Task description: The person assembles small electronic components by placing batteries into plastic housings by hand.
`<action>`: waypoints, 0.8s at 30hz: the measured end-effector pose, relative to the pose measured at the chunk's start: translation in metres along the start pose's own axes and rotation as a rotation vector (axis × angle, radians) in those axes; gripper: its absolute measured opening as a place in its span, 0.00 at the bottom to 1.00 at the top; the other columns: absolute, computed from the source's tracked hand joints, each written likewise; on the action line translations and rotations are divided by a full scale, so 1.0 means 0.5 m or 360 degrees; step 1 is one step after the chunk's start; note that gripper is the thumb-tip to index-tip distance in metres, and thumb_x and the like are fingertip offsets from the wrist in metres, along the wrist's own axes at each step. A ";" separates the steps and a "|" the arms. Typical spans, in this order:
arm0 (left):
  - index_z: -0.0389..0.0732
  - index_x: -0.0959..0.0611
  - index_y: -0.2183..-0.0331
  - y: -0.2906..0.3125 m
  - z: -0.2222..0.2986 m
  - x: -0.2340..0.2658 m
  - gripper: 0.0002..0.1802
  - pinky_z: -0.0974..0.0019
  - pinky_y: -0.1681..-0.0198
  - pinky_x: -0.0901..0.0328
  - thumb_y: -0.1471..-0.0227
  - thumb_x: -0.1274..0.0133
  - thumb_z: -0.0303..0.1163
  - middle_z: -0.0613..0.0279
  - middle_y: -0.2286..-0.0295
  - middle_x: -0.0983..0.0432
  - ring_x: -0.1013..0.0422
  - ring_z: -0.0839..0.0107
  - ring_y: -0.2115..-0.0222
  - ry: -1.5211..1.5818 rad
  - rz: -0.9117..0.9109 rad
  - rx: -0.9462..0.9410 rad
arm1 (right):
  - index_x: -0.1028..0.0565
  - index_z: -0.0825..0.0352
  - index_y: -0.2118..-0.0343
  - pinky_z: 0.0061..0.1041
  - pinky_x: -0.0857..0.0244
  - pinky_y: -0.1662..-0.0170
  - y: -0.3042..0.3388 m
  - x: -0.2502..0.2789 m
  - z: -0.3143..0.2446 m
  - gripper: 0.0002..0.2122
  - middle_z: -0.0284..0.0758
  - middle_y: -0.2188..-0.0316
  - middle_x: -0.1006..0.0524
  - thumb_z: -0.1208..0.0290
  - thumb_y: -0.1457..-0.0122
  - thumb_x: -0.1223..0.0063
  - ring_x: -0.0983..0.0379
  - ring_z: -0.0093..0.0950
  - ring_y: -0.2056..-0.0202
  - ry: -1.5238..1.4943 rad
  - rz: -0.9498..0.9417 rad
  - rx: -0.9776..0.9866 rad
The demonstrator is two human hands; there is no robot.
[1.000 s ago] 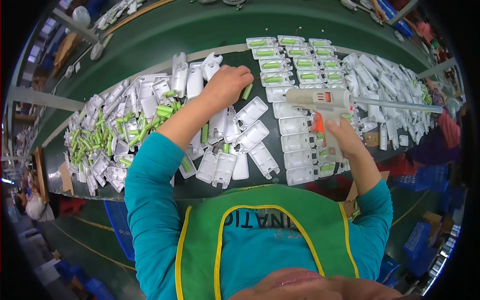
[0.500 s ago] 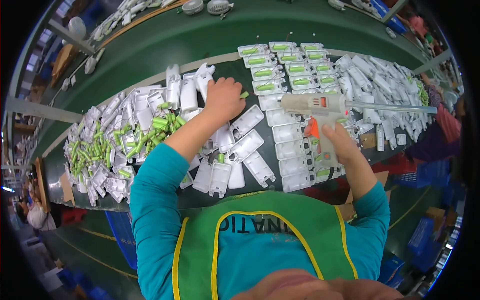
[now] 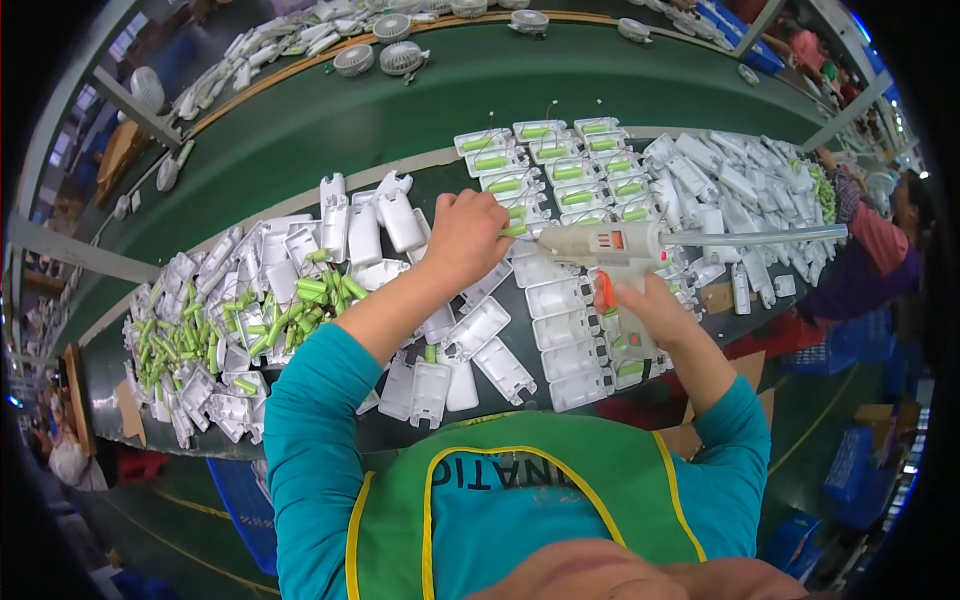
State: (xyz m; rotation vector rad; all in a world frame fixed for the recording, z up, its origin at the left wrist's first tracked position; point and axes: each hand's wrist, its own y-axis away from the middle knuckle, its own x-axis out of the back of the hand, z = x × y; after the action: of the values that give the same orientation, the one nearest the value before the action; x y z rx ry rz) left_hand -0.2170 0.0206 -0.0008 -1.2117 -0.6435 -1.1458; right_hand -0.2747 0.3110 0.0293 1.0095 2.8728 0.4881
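Note:
My right hand [image 3: 655,308] is wrapped round the handle of a white glue gun [image 3: 628,262] with an orange trigger; a long clear glue stick [image 3: 755,236] juts from its back. The nozzle points left, over the column of open white plastic housings [image 3: 560,331]. Close to the nozzle, my left hand [image 3: 468,238] pinches a green battery cell [image 3: 514,230], its end showing past the fingertips. Beyond the hands, rows of housings hold green cells [image 3: 567,173] with thin wires. My hand and the gun hide part of the housings.
Left of my arm lies a heap of white housings [image 3: 282,283] mixed with loose green cells [image 3: 190,335]. More white parts [image 3: 735,185] are piled at right. Small round fans [image 3: 402,58] stand beyond the green belt [image 3: 300,130]. Another person [image 3: 880,235] is at far right.
My left hand has moved right with the green cell, from beside the loose housings to the rows near the nozzle. The whole view has shifted, showing more fans at the far side.

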 end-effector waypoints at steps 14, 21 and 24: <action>0.44 0.19 0.75 -0.010 0.018 -0.040 0.09 0.57 0.58 0.43 0.63 0.38 0.34 0.62 0.69 0.28 0.33 0.61 0.62 -0.0005 -0.0133 0.0026 | 0.34 0.65 0.47 0.24 0.31 0.66 0.010 0.021 0.054 0.21 0.33 0.58 0.25 0.59 0.38 0.52 0.29 0.21 0.59 -0.0480 -0.0037 -0.0123; 0.45 0.19 0.75 -0.017 -0.009 -0.030 0.09 0.55 0.60 0.42 0.61 0.38 0.36 0.61 0.69 0.28 0.33 0.59 0.63 0.0203 0.0017 0.0256 | 0.32 0.67 0.49 0.21 0.32 0.67 0.011 0.015 0.043 0.20 0.35 0.59 0.24 0.59 0.40 0.53 0.27 0.23 0.58 -0.0491 -0.0036 -0.0102; 0.46 0.19 0.75 -0.008 -0.021 -0.030 0.09 0.55 0.62 0.42 0.61 0.38 0.36 0.61 0.70 0.28 0.33 0.59 0.63 0.0216 0.0028 0.0358 | 0.31 0.65 0.50 0.23 0.33 0.65 0.011 0.010 0.034 0.18 0.32 0.60 0.23 0.60 0.39 0.53 0.29 0.21 0.60 -0.0491 0.0002 -0.0167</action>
State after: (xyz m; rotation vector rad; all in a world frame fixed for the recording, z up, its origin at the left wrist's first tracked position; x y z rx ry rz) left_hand -0.2276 0.0157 -0.0154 -0.9390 -0.6387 -1.0994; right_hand -0.2726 0.3232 0.0150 0.9737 2.5483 0.4348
